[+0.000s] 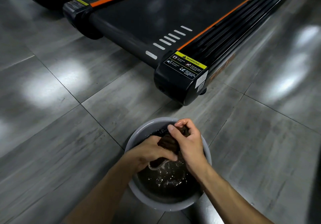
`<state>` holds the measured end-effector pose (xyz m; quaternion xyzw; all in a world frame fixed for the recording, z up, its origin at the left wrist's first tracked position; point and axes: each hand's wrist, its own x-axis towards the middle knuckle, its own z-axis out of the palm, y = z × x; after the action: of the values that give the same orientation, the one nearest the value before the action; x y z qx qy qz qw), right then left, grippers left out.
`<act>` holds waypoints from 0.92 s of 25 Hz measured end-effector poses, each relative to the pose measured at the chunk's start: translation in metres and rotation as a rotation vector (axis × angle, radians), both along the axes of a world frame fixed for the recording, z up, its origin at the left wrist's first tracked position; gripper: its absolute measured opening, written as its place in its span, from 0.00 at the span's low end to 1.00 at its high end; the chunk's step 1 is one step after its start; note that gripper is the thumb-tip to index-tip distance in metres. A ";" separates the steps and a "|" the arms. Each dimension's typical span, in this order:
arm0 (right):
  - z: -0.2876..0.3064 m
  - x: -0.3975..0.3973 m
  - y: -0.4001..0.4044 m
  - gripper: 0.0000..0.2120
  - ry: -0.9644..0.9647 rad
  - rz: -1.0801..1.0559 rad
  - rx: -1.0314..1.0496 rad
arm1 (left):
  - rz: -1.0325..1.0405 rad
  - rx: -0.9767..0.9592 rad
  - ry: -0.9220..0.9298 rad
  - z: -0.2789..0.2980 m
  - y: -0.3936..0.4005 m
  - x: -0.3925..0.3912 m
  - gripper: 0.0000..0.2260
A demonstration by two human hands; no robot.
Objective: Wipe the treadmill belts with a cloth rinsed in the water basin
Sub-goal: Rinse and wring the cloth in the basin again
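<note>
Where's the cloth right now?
In the head view, low and centre, the dark cloth is gripped by the left hand and right hand over the grey water basin, on the floor short of the treadmill.

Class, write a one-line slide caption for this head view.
Both hands wring a dark cloth over the grey water basin, the treadmill belt beyond.

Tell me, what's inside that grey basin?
Inside the basin is dark water with glinting ripples. Above it, the left hand and right hand grip a brown cloth. The murky water hides the bottom.
</note>
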<state>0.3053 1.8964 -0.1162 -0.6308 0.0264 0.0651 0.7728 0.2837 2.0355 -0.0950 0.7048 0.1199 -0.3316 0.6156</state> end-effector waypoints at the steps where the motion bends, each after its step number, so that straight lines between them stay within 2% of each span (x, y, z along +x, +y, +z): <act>1: 0.003 -0.001 -0.003 0.06 0.142 0.005 0.201 | -0.031 0.111 -0.091 -0.001 0.003 0.002 0.10; 3: -0.003 -0.001 -0.010 0.14 0.483 0.006 0.552 | -0.184 0.347 -0.365 -0.004 0.008 0.006 0.11; 5: -0.017 -0.007 -0.016 0.28 0.672 0.104 0.570 | -0.379 0.507 -0.706 -0.007 0.009 0.009 0.08; 7: -0.030 -0.017 -0.016 0.30 0.780 0.350 0.505 | -0.527 0.582 -0.999 -0.008 0.007 0.009 0.10; 9: -0.038 -0.022 -0.025 0.30 0.805 0.634 0.523 | -0.649 0.673 -1.188 -0.010 0.007 0.010 0.14; 11: -0.034 -0.016 -0.038 0.27 0.734 0.842 0.560 | -0.705 0.769 -1.353 -0.009 0.008 0.009 0.17; 12: -0.029 -0.010 -0.042 0.22 0.682 0.929 0.483 | -0.718 0.804 -1.421 -0.012 0.010 0.009 0.17; 13: -0.021 -0.003 -0.043 0.17 0.624 1.011 0.302 | -0.728 0.849 -1.468 -0.015 0.012 0.010 0.14; 15: -0.005 0.009 -0.037 0.05 0.465 1.084 -0.231 | -0.765 1.014 -1.393 -0.017 0.010 0.005 0.13; 17: 0.004 0.016 -0.028 0.09 0.241 1.034 -0.722 | -0.760 1.076 -1.073 -0.016 0.003 -0.001 0.16; 19: 0.007 0.015 -0.018 0.10 0.016 0.954 -1.045 | -0.633 1.031 -0.751 -0.021 -0.005 -0.005 0.15; 21: 0.006 0.007 -0.012 0.17 -0.215 0.888 -1.323 | -0.529 0.955 -0.633 -0.030 -0.008 -0.004 0.10; 23: 0.008 0.006 -0.011 0.17 -0.432 0.860 -1.451 | -0.421 0.839 -0.465 -0.035 -0.007 -0.004 0.08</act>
<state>0.3115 1.8857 -0.1081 -0.9212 -0.3265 0.1972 0.0765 0.2797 2.0288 -0.1299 0.9546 -0.0417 -0.2064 0.2105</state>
